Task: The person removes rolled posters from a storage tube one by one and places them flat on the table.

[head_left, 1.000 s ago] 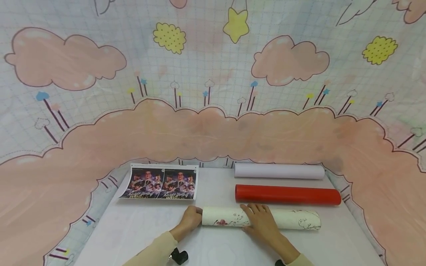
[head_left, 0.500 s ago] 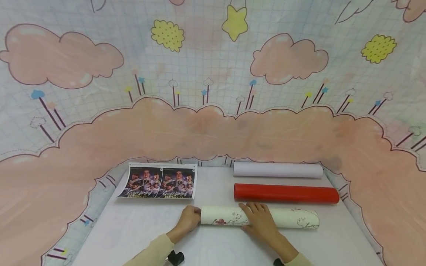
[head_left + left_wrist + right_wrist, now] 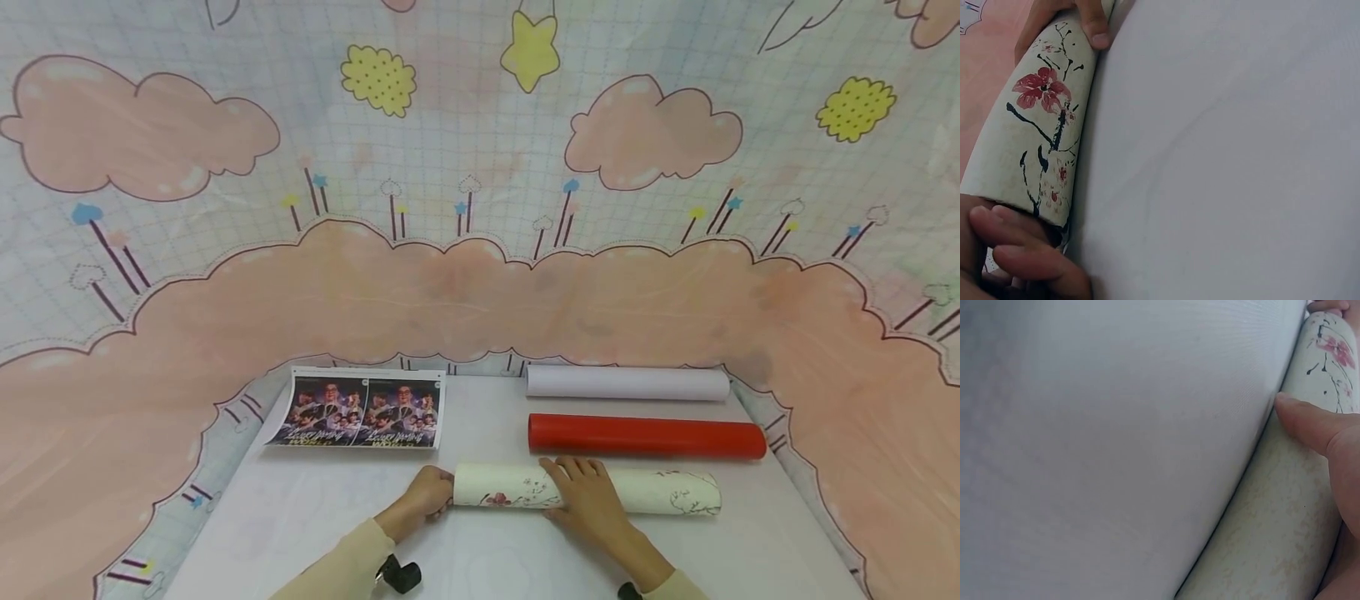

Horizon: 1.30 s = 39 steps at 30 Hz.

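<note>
A cream paper roll (image 3: 660, 492) printed with red blossoms and dark branches lies crosswise on the white table. Across its middle, my right hand (image 3: 588, 502) grips it, the thumb (image 3: 1304, 422) on the near side and the fingers over the far side. At the left end, my left hand (image 3: 429, 492) holds the rim with curled fingers (image 3: 1029, 259). In the left wrist view some of those fingertips reach into the roll's opening; how deep is hidden. The blossom print (image 3: 1044, 90) shows between the two hands.
Behind the roll lies a red tube (image 3: 645, 437), and farther back a white roll (image 3: 626, 383). A sheet with two dark printed pictures (image 3: 363, 412) lies at the back left, its left edge curling. A patterned cloth (image 3: 480, 292) hangs behind the table (image 3: 510, 558).
The left hand's fingers have shifted slightly at the roll's end. The right hand and the roll stay in place; the whole view moved a little with the head.
</note>
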{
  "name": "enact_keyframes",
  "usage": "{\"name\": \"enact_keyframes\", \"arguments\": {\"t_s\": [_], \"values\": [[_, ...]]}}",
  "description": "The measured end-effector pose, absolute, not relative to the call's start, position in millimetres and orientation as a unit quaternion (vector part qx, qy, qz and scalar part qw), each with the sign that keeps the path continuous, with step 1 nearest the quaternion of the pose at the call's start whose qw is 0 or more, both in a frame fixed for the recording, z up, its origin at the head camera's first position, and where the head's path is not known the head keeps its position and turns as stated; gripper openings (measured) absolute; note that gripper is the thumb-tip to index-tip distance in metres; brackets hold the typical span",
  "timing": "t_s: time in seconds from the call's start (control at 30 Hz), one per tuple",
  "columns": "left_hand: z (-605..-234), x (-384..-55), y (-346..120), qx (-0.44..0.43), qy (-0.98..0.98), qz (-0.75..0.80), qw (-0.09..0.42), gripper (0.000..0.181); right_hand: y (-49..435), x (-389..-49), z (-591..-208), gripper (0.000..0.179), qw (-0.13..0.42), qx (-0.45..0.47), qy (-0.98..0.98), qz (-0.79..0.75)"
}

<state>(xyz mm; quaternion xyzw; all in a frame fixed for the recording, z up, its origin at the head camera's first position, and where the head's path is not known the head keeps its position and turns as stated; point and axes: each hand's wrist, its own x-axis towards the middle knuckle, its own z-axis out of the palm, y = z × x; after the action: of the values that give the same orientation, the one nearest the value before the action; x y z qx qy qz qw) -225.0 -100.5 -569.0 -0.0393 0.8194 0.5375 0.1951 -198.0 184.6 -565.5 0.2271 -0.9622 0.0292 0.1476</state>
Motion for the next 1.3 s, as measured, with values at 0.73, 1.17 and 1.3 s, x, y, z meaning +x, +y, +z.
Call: {"name": "enact_keyframes", "arguments": {"t_s": [0.73, 1.17, 1.3], "values": [[-564, -214, -111, -0.021, 0.817, 0.538, 0.207, 0.018, 189, -196, -553, 0.083, 0.096, 0.250, -0.963, 0.035], [-562, -216, -113, -0.025, 0.823, 0.527, 0.209, 0.016, 190, -198, -548, 0.085, 0.059, 0.236, -0.969, 0.053], [-565, -215, -114, -0.024, 0.820, 0.529, 0.217, 0.012, 192, -198, -547, 0.084, 0.062, 0.241, -0.967, 0.050]]}}
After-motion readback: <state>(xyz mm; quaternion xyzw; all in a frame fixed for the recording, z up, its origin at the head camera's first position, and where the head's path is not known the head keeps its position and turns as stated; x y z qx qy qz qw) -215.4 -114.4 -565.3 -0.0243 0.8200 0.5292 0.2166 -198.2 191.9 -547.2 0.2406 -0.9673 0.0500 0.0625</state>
